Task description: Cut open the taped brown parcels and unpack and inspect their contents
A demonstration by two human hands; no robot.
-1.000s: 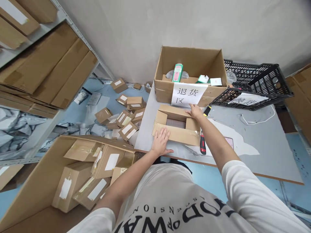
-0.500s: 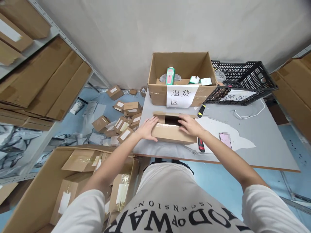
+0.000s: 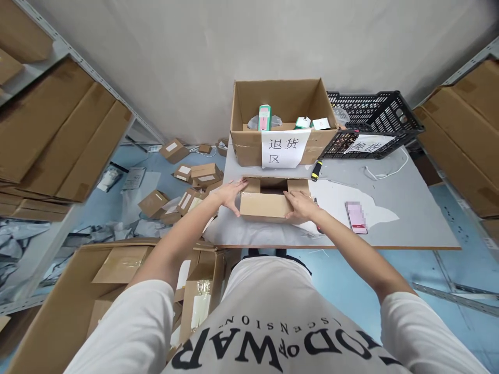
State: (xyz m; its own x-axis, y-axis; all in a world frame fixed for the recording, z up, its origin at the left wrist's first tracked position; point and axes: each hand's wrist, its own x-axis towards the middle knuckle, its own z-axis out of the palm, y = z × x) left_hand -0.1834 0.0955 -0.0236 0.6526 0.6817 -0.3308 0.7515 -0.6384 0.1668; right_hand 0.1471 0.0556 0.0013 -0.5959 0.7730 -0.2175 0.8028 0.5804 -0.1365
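From the head camera, the small carton [image 3: 265,206] lies on the worktop [image 3: 421,218], its top partly open with a dark gap between the flaps. The left hand [image 3: 229,196] is spread, fingertips at the carton's left end. The right hand [image 3: 301,205] has bent fingers on the small carton's right part, by the gap; whether they pinch a flap, I cannot tell. Behind the small carton stands a large carton [image 3: 245,148] bearing a white sign [image 3: 286,148], with a green-and-pink box [image 3: 264,118] upright inside. Behind and to the right of the small carton are a yellow-and-black tool [image 3: 316,171] and, farther off, a black crate [image 3: 405,136]. Right of the small carton lies a phone [image 3: 355,217]; left of it, parcels [image 3: 205,173] lie on the floor.
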